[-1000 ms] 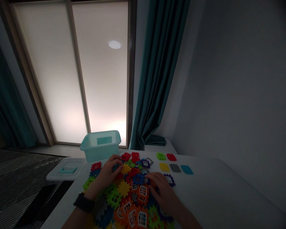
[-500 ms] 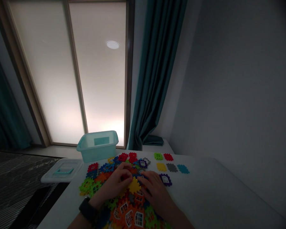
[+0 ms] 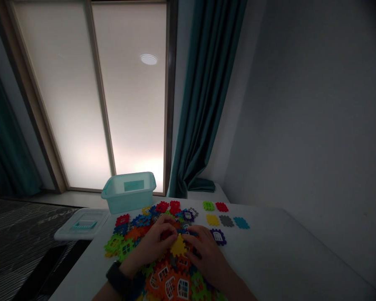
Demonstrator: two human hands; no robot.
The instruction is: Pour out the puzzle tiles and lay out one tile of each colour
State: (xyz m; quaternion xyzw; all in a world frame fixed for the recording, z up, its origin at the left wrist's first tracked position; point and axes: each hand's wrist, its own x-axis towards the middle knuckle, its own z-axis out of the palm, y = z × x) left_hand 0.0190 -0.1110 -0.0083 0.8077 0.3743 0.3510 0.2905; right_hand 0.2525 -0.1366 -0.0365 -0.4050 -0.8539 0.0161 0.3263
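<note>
**Figure.** The left hand (image 3: 153, 244), a black wristwatch (image 3: 117, 278) on its wrist, and the right hand (image 3: 207, 256) are shown curled narrowly over a heap of interlocking plastic window tiles (image 3: 172, 284) on a white table (image 3: 269, 255). A yellow tile (image 3: 178, 246) is seen between both hands; whether it is gripped cannot be told. Five single tiles (image 3: 225, 213) are laid in two rows beyond the heap, to the right. A translucent teal storage bin (image 3: 128, 196) is placed farther off, its lid (image 3: 83, 224) lying to the left. A teal curtain (image 3: 207, 104) is hung beside a backlit window blind (image 3: 128, 96).

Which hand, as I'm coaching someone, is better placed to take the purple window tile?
The right hand: the purple window tile lies just beside it; the left hand sits farther away, across the pile.
</note>
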